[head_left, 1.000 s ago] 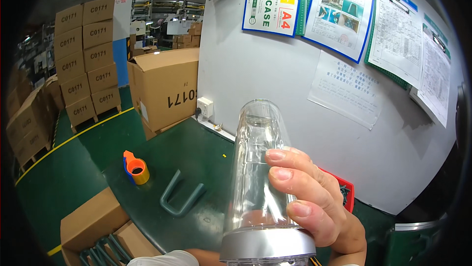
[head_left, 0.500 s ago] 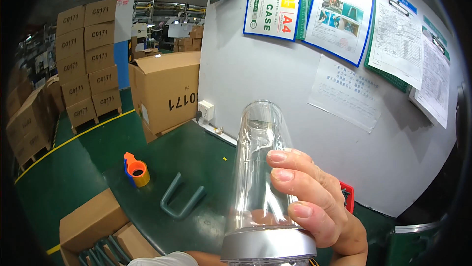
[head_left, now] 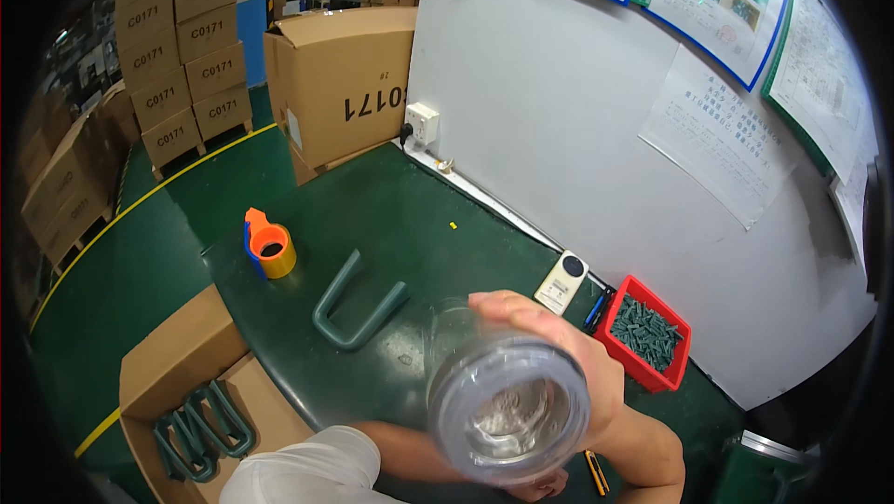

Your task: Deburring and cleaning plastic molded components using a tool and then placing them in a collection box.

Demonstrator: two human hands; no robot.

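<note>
your right grip (head_left: pixel 582 350) is clamped on the clear bottle (head_left: pixel 512 411), its fingers wrapped over the far side of the wall; the bottle is raised in front of you above the counter (head_left: pixel 400 224), tipped so that one round, thick end faces your eyes. your left grip (head_left: pixel 548 485) shows only as a bit of hand below that end, the rest hidden behind the bottle, so you cannot tell here whether its fingers are apart, together or touching the plastic. smooth, clear walls like these probably slip easily, so spread your fingers around the body rather than pinching at the edge, and hold the tilt steady with your wrist. a second hand under the low end would likely take some of the weight. mind the yellow-and-black cutter (head_left: pixel 597 473) lying near your right forearm, and give room to the red bin (head_left: pixel 643 374) of small green pieces (head_left: pixel 644 332) beyond your knuckles. on the left, the green u-shaped bar (head_left: pixel 349 341) and the tape roll (head_left: pixel 279 264) lie well apart from the bottle, leaving that side easier for your elbow.
</note>
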